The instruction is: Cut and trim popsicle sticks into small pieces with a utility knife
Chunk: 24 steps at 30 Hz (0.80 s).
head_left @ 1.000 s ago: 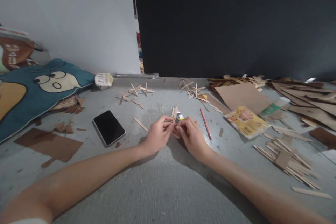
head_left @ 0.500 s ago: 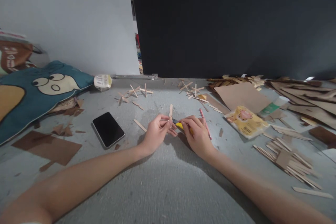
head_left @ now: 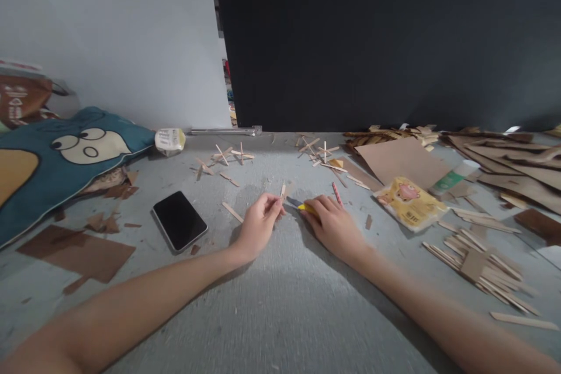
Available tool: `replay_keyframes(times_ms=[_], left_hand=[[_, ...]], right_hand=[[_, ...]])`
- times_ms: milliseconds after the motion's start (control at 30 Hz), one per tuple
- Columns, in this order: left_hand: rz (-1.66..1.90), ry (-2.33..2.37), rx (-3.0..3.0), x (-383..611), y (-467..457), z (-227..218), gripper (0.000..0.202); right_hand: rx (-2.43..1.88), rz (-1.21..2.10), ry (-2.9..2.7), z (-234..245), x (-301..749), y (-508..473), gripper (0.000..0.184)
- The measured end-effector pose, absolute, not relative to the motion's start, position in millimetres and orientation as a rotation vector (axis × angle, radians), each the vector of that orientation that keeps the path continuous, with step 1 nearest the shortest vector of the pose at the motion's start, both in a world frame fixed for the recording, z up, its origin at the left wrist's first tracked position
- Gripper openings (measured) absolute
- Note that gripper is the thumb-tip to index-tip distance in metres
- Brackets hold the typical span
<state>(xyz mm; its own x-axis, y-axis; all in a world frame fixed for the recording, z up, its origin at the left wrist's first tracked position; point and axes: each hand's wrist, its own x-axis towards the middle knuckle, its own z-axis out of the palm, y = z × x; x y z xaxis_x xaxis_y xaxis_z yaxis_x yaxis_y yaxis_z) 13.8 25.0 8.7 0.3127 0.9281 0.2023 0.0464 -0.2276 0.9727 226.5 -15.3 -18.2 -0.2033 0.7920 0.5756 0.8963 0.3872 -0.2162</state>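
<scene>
Between thumb and fingers, my left hand (head_left: 258, 223) pinches a wooden craft stick (head_left: 283, 190), whose pale end pokes up past the fingertips. My right hand (head_left: 335, 225) is closed round a yellow utility knife (head_left: 307, 208). Its grey blade points left, close to the stick; I cannot tell whether they touch. A red patterned pencil (head_left: 336, 193) lies just beyond my right hand, partly hidden by it. Left of my left hand, a loose craft stick (head_left: 232, 212) rests on the grey table (head_left: 272, 310).
A black phone (head_left: 180, 220) lies at left, near a brown cardboard piece (head_left: 79, 251) and a blue cushion (head_left: 100, 140). Small crossed-stick pieces (head_left: 232, 153) stand behind. On the right are a yellow packet (head_left: 411, 203), a glue stick (head_left: 456, 177) and a pile of craft sticks (head_left: 477, 269).
The craft stick in my left hand has tipped lower, with less of it showing. My right hand has turned flatter over the knife, and the blade is more visible.
</scene>
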Motion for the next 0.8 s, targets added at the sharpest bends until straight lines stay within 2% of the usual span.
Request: replay_keyframes(times_ms=[133, 267, 533, 800], left_hand=[[1.12, 1.017, 1.657, 11.0, 27.0, 6.6, 0.03], [1.114, 1.031, 1.734, 9.3, 25.8, 7.5, 0.027], [0.95, 0.988, 1.735, 10.6, 22.0, 7.7, 0.036], [0.867, 0.677, 1.503, 14.9, 20.0, 4.1, 0.048]], right_hand=[[-1.479, -0.238, -1.854, -18.9, 239.9, -16.0, 0.035], [-1.488, -0.248, -1.778, -18.4, 244.1, -17.7, 0.035], [-1.362, -0.196, -1.802, -9.1, 242.2, -22.1, 0.034], [-1.056, -0.135, -2.105, -0.8, 238.0, -26.6, 0.039]])
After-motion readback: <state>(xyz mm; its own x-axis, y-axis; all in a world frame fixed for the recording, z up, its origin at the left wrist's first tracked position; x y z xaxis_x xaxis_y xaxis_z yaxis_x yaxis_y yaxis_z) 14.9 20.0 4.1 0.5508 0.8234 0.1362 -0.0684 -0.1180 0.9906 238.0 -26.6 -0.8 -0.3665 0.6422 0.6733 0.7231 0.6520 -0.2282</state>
